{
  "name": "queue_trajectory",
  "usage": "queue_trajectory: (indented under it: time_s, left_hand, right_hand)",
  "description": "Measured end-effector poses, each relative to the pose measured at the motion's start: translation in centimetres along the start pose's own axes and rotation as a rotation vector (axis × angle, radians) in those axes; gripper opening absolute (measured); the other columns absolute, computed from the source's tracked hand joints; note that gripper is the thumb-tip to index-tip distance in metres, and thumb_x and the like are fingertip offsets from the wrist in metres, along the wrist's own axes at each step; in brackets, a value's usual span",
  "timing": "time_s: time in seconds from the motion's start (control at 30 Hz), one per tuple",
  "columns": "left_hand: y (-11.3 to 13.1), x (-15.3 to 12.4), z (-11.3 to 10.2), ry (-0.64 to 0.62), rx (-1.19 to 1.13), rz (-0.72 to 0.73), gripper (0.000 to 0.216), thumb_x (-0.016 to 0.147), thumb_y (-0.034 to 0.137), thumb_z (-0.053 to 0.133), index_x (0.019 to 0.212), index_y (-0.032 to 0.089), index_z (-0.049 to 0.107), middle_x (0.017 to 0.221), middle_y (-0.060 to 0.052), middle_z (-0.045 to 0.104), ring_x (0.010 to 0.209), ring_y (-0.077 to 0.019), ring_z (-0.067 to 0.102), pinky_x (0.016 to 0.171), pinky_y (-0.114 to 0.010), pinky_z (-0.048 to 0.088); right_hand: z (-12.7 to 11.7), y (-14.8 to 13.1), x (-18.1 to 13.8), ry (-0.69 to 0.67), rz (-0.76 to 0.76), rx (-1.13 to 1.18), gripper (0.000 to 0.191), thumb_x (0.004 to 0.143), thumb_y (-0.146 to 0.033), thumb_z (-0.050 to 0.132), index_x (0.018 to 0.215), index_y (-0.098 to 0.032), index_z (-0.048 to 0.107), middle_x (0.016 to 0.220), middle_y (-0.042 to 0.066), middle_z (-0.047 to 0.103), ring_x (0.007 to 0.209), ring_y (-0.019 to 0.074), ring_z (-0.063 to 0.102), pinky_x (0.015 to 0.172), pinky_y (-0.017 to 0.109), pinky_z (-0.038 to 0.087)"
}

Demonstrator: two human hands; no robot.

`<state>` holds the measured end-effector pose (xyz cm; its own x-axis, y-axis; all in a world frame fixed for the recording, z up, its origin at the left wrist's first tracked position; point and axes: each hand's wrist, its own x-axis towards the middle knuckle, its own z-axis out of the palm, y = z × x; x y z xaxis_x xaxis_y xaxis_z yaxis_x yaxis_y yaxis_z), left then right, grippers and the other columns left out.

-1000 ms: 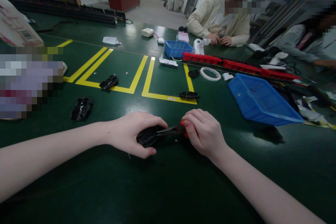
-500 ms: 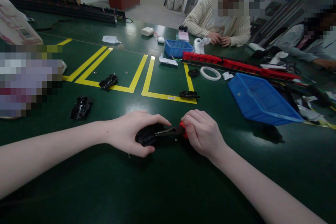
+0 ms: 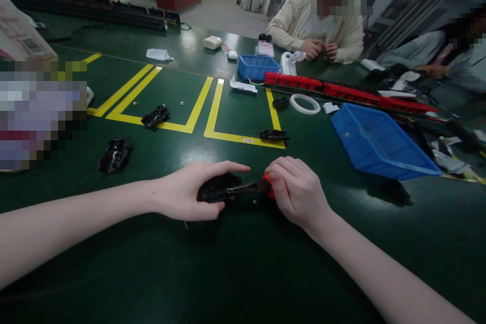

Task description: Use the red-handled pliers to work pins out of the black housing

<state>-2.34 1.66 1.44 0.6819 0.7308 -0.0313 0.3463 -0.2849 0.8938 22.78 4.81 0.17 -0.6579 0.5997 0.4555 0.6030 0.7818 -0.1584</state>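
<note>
Red-handled pliers (image 3: 248, 188), gripped in the right hand (image 3: 298, 190), met the black plastic part (image 3: 215, 190) that the left hand (image 3: 188, 190) held between thumb and fingers over the bench (image 3: 235, 273) — its forefinger (image 3: 235, 166) had just straightened, probably giving the tool more room.

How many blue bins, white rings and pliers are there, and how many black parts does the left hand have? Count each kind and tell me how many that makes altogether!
Blue bins: 2
White ring: 1
Pliers, in the right hand: 1
Black part, in the left hand: 1
Total: 5
</note>
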Motion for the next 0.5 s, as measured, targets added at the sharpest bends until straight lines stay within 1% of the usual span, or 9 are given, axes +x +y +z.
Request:
queue_trajectory:
  time_s: [0.07, 0.13, 0.3, 0.37, 0.43, 0.5]
  left_hand:
    - [0.03, -0.03, -0.07, -0.023, -0.068, -0.018, 0.073, 0.080, 0.015, 0.057, 0.148, 0.023, 0.032, 0.098, -0.002, 0.069, 0.084, -0.0171, 0.066, 0.076, -0.028, 0.053]
    - [-0.01, -0.03, -0.08, -0.033, -0.098, -0.029, 0.077, 0.081, 0.014, 0.057, 0.151, 0.023, 0.027, 0.096, -0.002, 0.069, 0.084, -0.0161, 0.065, 0.075, -0.027, 0.052]
    - [-0.25, 0.09, -0.13, -0.029, -0.085, -0.038, 0.077, 0.083, 0.016, 0.059, 0.153, 0.025, 0.025, 0.095, -0.001, 0.068, 0.079, -0.0146, 0.064, 0.072, -0.025, 0.052]
    - [-0.31, 0.13, -0.29, -0.026, -0.047, -0.033, 0.073, 0.085, 0.018, 0.060, 0.151, 0.027, 0.029, 0.107, -0.003, 0.067, 0.086, -0.0163, 0.064, 0.077, -0.028, 0.053]
    - [-0.33, 0.17, -0.47, -0.026, -0.016, -0.020, 0.068, 0.086, 0.020, 0.061, 0.148, 0.028, 0.035, 0.126, -0.005, 0.062, 0.103, -0.0203, 0.063, 0.087, -0.031, 0.052]
    - [-0.34, 0.20, -0.59, -0.034, -0.008, -0.016, 0.065, 0.086, 0.021, 0.063, 0.146, 0.029, 0.038, 0.138, -0.006, 0.055, 0.118, -0.0238, 0.058, 0.095, -0.034, 0.050]
  right_hand:
    - [0.03, 0.06, -0.03, 0.021, 0.000, -0.034, 0.032, 0.098, -0.024, 0.035, 0.077, -0.017, 0.058, 0.077, 0.006, 0.062, 0.070, 0.0165, 0.051, 0.064, 0.032, 0.035]
    - [0.04, 0.08, -0.03, 0.033, -0.005, -0.061, 0.032, 0.098, -0.025, 0.036, 0.077, -0.017, 0.059, 0.077, 0.006, 0.062, 0.070, 0.0166, 0.051, 0.065, 0.032, 0.035]
    - [-0.04, 0.03, 0.04, 0.035, 0.005, -0.078, 0.031, 0.098, -0.027, 0.037, 0.080, -0.017, 0.060, 0.080, 0.006, 0.064, 0.075, 0.0172, 0.054, 0.067, 0.032, 0.037]
    - [-0.09, 0.09, 0.03, 0.037, 0.011, -0.067, 0.032, 0.099, -0.029, 0.036, 0.083, -0.018, 0.061, 0.083, 0.007, 0.065, 0.077, 0.0178, 0.055, 0.068, 0.033, 0.038]
    - [-0.11, 0.19, -0.03, 0.043, 0.006, -0.045, 0.035, 0.099, -0.033, 0.034, 0.084, -0.018, 0.062, 0.085, 0.008, 0.065, 0.078, 0.0188, 0.055, 0.067, 0.033, 0.038]
    - [-0.11, 0.29, -0.12, 0.049, -0.006, -0.023, 0.039, 0.100, -0.035, 0.031, 0.085, -0.017, 0.062, 0.085, 0.008, 0.065, 0.077, 0.0194, 0.055, 0.066, 0.034, 0.039]
